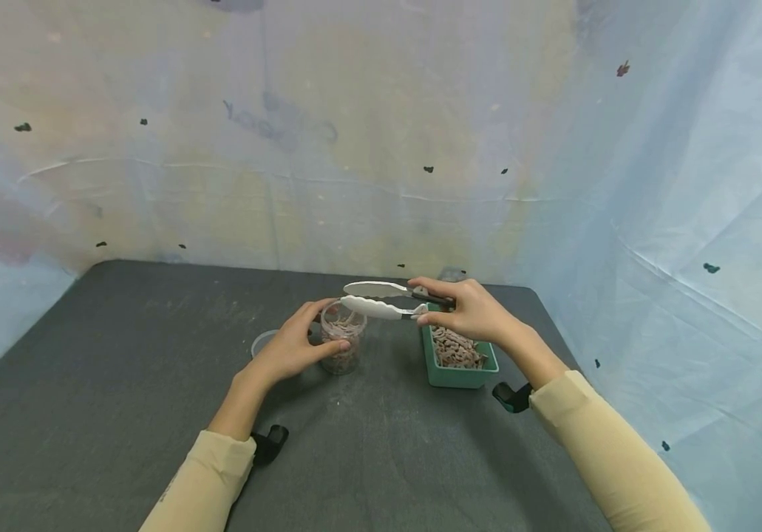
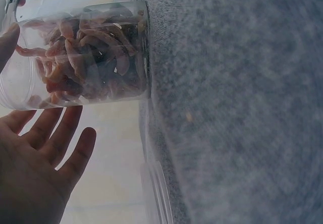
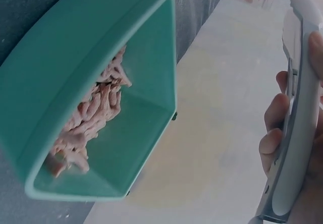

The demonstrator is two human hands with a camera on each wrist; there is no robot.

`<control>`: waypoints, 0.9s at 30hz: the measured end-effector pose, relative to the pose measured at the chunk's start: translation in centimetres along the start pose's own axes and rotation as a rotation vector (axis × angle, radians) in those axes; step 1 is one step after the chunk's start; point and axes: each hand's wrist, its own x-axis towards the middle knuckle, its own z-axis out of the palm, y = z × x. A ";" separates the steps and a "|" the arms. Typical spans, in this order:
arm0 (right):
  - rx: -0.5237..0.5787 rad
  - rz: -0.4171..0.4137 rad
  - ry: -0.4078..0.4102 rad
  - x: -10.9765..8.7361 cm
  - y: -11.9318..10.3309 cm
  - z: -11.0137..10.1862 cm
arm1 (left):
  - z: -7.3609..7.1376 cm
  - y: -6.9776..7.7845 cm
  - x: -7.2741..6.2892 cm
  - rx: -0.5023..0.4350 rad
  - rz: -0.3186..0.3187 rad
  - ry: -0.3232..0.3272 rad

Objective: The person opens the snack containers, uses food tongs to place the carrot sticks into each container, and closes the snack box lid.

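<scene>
While the left hand grips a clear round plastic jar, the right hand grips white-tipped scalloped tongs at the jar's two o'clock; brownish strips in the green rectangular plastic tub, three o'clock, look soft, light, slippery, best pinched mid-length

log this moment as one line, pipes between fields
left hand: holds open clear jar of brownish strips | right hand: holds white-headed tongs near jar | green tub: more strips inside
</scene>
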 end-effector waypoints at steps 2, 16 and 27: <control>0.004 0.015 0.009 -0.4 0.2 -0.2 | 0.0 -0.1 0.0 -0.003 0.000 0.000; -0.054 0.114 0.036 -4.6 3.1 -2.4 | 0.0 -0.3 0.1 -0.012 0.023 0.001; -0.133 0.199 -0.026 -7.8 5.5 -4.2 | -0.2 -0.5 0.0 0.000 0.015 -0.005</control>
